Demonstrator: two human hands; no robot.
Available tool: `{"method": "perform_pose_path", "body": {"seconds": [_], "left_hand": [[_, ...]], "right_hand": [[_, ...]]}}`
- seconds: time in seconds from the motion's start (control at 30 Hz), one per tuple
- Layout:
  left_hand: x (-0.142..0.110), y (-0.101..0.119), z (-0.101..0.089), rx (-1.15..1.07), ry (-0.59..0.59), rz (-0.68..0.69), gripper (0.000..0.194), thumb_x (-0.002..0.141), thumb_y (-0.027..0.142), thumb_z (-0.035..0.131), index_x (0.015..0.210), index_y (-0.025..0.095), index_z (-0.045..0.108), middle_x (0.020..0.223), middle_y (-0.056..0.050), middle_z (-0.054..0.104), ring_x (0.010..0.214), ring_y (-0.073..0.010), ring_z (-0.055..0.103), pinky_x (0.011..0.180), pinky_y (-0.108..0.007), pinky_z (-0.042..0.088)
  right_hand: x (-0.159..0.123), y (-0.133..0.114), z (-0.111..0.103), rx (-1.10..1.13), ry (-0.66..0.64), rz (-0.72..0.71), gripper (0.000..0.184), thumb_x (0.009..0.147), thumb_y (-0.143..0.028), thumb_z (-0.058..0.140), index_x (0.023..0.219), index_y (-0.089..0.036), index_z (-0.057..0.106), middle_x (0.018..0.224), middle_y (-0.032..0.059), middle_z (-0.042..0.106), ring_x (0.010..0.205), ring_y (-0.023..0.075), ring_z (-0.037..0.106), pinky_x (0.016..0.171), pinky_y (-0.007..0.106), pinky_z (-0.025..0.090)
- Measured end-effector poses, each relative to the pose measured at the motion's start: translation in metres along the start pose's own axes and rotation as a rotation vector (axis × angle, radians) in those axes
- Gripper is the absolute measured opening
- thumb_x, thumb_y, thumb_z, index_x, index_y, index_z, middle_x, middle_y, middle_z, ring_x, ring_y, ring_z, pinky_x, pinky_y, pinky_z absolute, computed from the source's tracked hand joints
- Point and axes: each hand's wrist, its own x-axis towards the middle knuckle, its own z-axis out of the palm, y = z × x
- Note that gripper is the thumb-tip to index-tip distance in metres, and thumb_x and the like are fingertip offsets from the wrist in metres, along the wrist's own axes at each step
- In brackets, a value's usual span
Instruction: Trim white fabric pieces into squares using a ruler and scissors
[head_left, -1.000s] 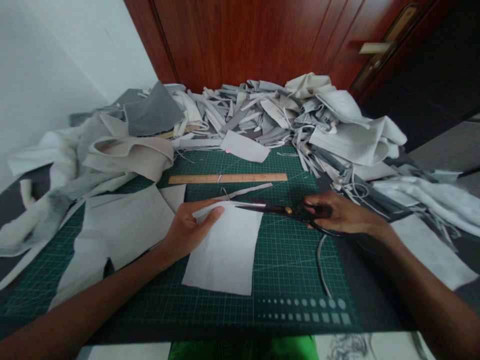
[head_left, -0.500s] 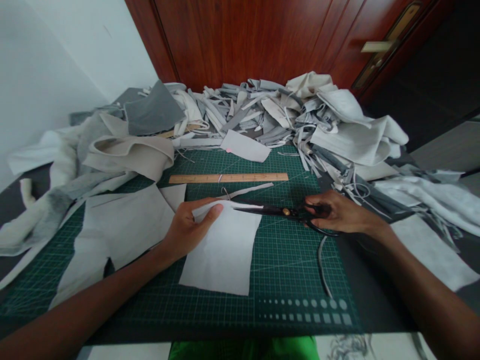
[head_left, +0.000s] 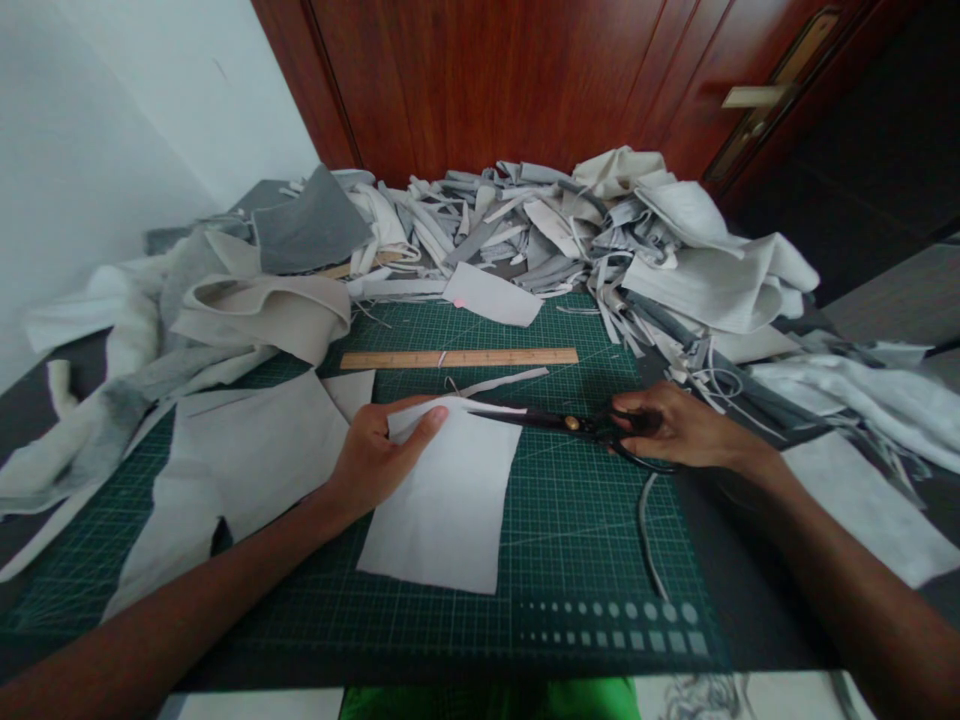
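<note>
Green mat (head_left: 585, 530) was printed with grid, circles, squares. Mid-scene on it, white cloth (head_left: 442, 510) was pinched by left hand (head_left: 382, 448). Farther, wooden ruler (head_left: 510, 357) was laid, marks too small to read. Black scissors (head_left: 551, 420), blades at cloth's far edge, were gripped by right hand (head_left: 670, 425).
</note>
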Motion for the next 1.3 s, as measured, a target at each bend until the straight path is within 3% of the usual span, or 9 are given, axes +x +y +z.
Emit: {"method": "perform_pose_path", "body": {"seconds": [0.13,0.27,0.37,0.53,0.8,0.93,1.3], "left_hand": [[0.0008,0.001,-0.0003,0.005,-0.009,0.021,0.026,0.09,0.041,0.065,0.095,0.022,0.082,0.073,-0.001,0.078,0.06,-0.0194,0.07,0.048,-0.024,0.053],[0.0018,0.0011,0.0,-0.016,0.003,0.068,0.023,0.09,0.041,0.067,0.09,0.023,0.081,0.099,-0.004,0.081,0.081,-0.0219,0.075,0.064,-0.026,0.06],[0.0016,0.001,0.0005,-0.036,0.01,0.079,0.022,0.09,0.041,0.067,0.083,0.024,0.079,0.103,-0.004,0.08,0.09,-0.0237,0.075,0.071,-0.028,0.062],[0.0001,0.0022,0.001,-0.07,0.01,0.052,0.022,0.09,0.038,0.068,0.075,0.023,0.077,0.097,-0.004,0.079,0.081,-0.0215,0.073,0.061,-0.026,0.06],[0.0002,-0.005,0.0026,-0.061,0.017,0.094,0.028,0.092,0.038,0.065,0.075,0.018,0.074,0.091,-0.005,0.076,0.076,-0.0168,0.071,0.059,-0.021,0.057],[0.0003,-0.0016,0.0038,-0.067,0.007,0.088,0.022,0.093,0.033,0.063,0.083,0.017,0.074,0.092,-0.005,0.077,0.071,-0.0152,0.071,0.055,-0.019,0.055],[-0.0009,-0.0021,0.005,-0.09,0.016,0.09,0.024,0.092,0.036,0.064,0.08,0.018,0.076,0.098,-0.006,0.078,0.081,-0.0168,0.073,0.065,-0.022,0.059]], "right_hand": [[0.0001,0.002,0.0014,-0.002,0.007,-0.009,0.041,0.09,-0.055,0.059,0.07,-0.02,0.05,0.062,-0.0038,0.046,0.055,0.0107,0.042,0.051,0.025,0.03],[-0.0003,0.002,0.0012,0.007,0.02,-0.003,0.042,0.089,-0.056,0.062,0.07,-0.02,0.051,0.061,-0.0036,0.047,0.055,0.0106,0.042,0.051,0.024,0.03],[-0.0006,0.0023,0.0004,0.002,0.022,0.003,0.043,0.088,-0.057,0.063,0.069,-0.02,0.052,0.059,-0.0035,0.048,0.054,0.0107,0.042,0.051,0.024,0.029],[-0.0006,0.0018,-0.0011,-0.016,0.032,-0.008,0.044,0.089,-0.057,0.063,0.067,-0.02,0.053,0.058,-0.0038,0.047,0.052,0.0103,0.039,0.051,0.025,0.027],[-0.0015,-0.0005,0.0017,0.053,0.082,0.002,0.049,0.086,-0.062,0.066,0.063,-0.02,0.054,0.055,-0.0037,0.045,0.052,0.0114,0.036,0.05,0.027,0.026],[-0.0009,-0.0009,0.0026,0.065,0.076,-0.008,0.052,0.087,-0.063,0.065,0.061,-0.02,0.05,0.055,-0.0037,0.043,0.053,0.0114,0.035,0.05,0.027,0.026],[-0.0032,0.005,0.0028,0.05,0.048,-0.005,0.049,0.089,-0.06,0.065,0.064,-0.02,0.052,0.058,-0.0031,0.046,0.053,0.0112,0.037,0.05,0.027,0.027]]}}
